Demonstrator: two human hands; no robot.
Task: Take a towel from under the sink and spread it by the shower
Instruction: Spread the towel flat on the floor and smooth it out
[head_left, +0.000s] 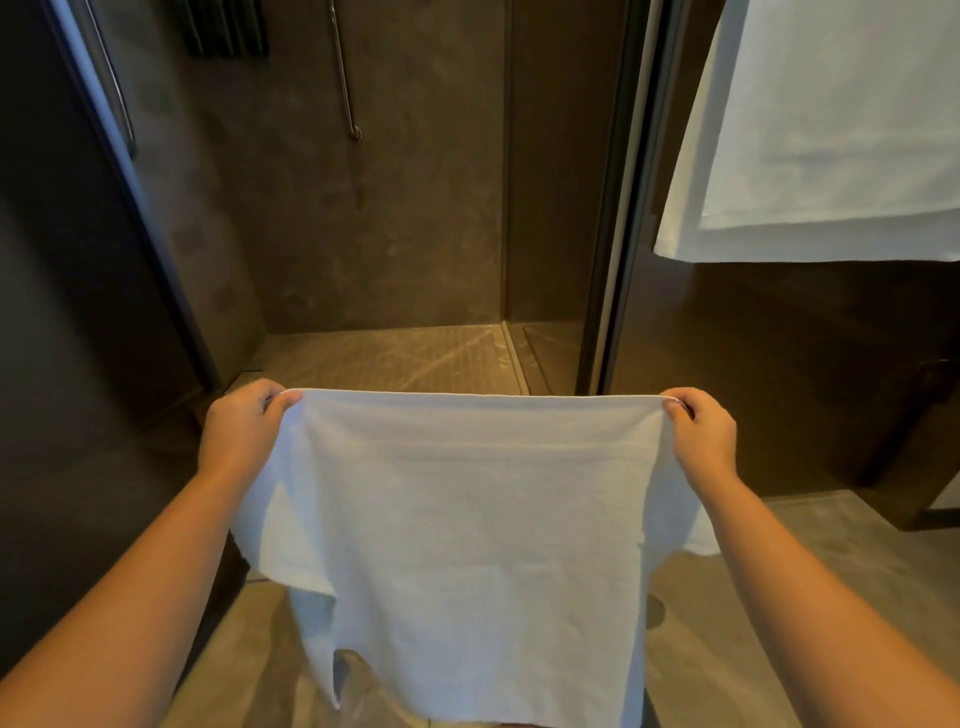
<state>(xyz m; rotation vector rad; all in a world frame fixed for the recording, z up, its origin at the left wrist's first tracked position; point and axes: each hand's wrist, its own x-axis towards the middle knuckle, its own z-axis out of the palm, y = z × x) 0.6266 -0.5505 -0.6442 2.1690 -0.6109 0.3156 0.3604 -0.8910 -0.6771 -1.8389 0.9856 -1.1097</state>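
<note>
White towel (467, 519) held taut before the shower (384, 234) opening; left hand (241, 428) and right hand (701, 428) each pinch an upper corner, lower edge hanging free above the floor (831, 561).

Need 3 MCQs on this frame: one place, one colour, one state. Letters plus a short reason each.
1. Where is the towel?
A. lying flat on the floor
B. held up in front of the shower opening
C. hanging on a wall rail

2. What colour is it?
A. white
B. dark green
C. brown

3. How is it held?
A. both hands pinch its top corners
B. one hand only grips it
C. both hands lie open beneath it

Answers:
1 B: it hangs from the left hand and the right hand, with the shower floor beyond.
2 A: the cloth is plain white.
3 A: fingers curl on each corner, and the top edge is taut.
</note>
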